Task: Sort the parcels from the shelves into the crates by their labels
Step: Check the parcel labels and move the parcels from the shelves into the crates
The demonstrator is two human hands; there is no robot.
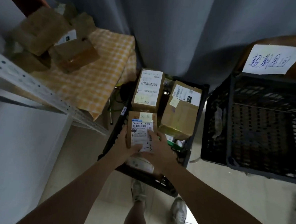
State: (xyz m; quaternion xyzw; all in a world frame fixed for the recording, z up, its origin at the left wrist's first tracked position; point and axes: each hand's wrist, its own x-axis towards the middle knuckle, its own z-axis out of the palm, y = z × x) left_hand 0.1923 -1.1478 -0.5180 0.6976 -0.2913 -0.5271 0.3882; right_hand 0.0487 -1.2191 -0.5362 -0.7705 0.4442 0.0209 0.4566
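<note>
Two hands hold one small cardboard parcel (137, 128) over the near left part of a black crate (146, 178) that stands on the tiled floor (103, 204). The left hand (124, 142) has its fingers curled round the parcel's left edge, with the thumb lying on the lower end of the white label (141, 130). The right hand (159, 147) grips the right edge, one of its fingers pressed on the label's barcode side. Whether the parcel already rests on the flat packet (140, 163) under it or hangs just above it is hard to tell, as the hands cover that spot. Inside the same crate a taller parcel (147, 90) sits at the far left corner, just beyond the held one, and a wider box (180, 112) with a yellow note leans along the right wall. A second black crate (264, 126) stands just beside the first, to its right, with a handwritten paper sign (271, 59) behind its far edge. At the left, a shelf (32, 85) carries a yellow checked cloth (94, 74) and several brown parcels (44, 31) heaped at its far end. A grey curtain (166, 26) hangs behind both crates.
</note>
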